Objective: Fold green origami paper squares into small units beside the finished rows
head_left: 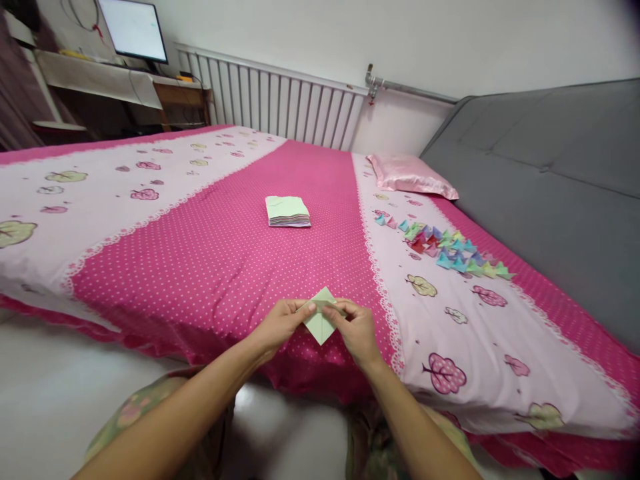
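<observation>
A pale green sheet of origami paper (321,329), creased and partly folded into a diamond shape, is held between both hands near the bed's front edge. My left hand (289,319) pinches its left side, thumb on top. On the right side my right hand (356,327) grips it, thumb pressed on the middle and fingers behind. Farther off on the bed lies a stack of square paper (289,211), light green on top with other colours along its edge. To the right, several small folded paper boats (450,250) in many colours sit in a cluster.
The bed (240,220) has a pink dotted and white patterned cover. A pink pillow (413,177) lies by the grey headboard (545,153). Behind stand a white radiator (270,97) and a desk (100,83) with a monitor (134,32).
</observation>
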`<state>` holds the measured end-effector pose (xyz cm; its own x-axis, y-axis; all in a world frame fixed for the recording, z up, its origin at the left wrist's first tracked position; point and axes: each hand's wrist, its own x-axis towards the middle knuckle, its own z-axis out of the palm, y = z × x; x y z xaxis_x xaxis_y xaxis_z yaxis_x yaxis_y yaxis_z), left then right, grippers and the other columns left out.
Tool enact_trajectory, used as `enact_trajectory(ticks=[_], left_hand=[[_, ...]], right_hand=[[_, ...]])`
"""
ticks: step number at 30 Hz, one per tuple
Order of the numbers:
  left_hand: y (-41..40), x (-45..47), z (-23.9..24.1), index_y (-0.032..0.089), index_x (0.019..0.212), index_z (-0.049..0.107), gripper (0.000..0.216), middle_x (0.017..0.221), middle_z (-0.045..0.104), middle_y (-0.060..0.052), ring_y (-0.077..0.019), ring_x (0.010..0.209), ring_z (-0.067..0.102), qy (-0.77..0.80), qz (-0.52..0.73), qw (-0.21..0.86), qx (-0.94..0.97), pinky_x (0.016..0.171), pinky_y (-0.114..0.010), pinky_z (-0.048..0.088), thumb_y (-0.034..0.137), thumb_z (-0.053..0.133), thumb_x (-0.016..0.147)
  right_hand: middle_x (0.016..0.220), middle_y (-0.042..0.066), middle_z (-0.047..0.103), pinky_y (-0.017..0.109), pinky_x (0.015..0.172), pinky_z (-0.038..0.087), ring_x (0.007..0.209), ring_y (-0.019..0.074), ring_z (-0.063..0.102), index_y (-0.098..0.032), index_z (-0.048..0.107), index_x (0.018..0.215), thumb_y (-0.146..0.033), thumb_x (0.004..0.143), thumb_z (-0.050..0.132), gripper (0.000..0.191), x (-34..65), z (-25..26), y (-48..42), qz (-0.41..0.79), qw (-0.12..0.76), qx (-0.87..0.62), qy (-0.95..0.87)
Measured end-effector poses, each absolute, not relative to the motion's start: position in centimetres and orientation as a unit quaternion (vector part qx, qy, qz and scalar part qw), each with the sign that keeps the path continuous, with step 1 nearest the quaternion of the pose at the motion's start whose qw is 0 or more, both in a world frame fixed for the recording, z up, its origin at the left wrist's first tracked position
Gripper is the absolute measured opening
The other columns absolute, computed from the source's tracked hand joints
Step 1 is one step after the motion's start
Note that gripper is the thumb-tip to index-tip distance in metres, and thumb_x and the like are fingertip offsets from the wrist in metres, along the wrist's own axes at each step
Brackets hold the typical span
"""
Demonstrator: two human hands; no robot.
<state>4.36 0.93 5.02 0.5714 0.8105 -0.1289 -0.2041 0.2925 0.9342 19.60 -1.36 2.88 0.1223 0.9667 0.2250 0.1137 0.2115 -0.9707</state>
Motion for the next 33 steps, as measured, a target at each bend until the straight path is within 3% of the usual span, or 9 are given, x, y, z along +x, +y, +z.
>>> enact_trajectory(ticks=[8, 18, 25, 33], left_hand=[[1.18, 4.31, 4.71, 0.010, 0.084, 0.068, 0.028, 0.071, 0.067, -0.009, -0.0140, 0.062, 0.057, 0.330, 0.369, 0.744, 0.449, 0.068, -0.026, 0.042, 0.034, 0.057, 0.076], [1.35, 4.30, 4.46, 0.008, 0.080, 0.067, 0.029, 0.071, 0.066, -0.010, -0.0146, 0.063, 0.057, 0.346, 0.363, 0.756, 0.421, 0.068, -0.026, 0.043, 0.036, 0.060, 0.073], [1.05, 4.14, 4.85, 0.010, 0.075, 0.065, 0.029, 0.065, 0.063, -0.005, -0.0099, 0.052, 0.054, 0.398, 0.341, 0.715, 0.462, 0.051, -0.021, 0.037, 0.036, 0.069, 0.063], [0.98, 4.26, 4.66, 0.010, 0.068, 0.062, 0.037, 0.057, 0.060, -0.003, -0.0094, 0.046, 0.051, 0.412, 0.351, 0.704, 0.459, 0.048, -0.022, 0.035, 0.048, 0.062, 0.066]], right_hand=[[0.059, 0.001, 0.061, 0.024, 0.052, 0.045, 0.054, 0.0127, 0.055, -0.014, 0.060, 0.062, -0.033, 0.064, 0.069, 0.021, 20.02, 2.37, -1.04, 0.407, 0.598, -0.521, -0.454], [0.058, -0.004, 0.052, 0.021, 0.050, 0.042, 0.052, 0.0091, 0.050, -0.017, 0.048, 0.065, -0.031, 0.061, 0.072, 0.028, 19.87, 2.58, -1.11, 0.390, 0.637, -0.504, -0.434], [0.059, -0.004, 0.055, 0.021, 0.052, 0.043, 0.054, 0.0095, 0.052, -0.018, 0.052, 0.085, -0.027, 0.062, 0.073, 0.033, 19.71, 2.91, -1.47, 0.436, 0.580, -0.480, -0.493], [0.065, -0.003, 0.056, 0.022, 0.055, 0.045, 0.058, 0.0102, 0.053, -0.019, 0.055, 0.087, -0.025, 0.059, 0.074, 0.035, 19.38, 2.50, -1.40, 0.467, 0.571, -0.470, -0.485]])
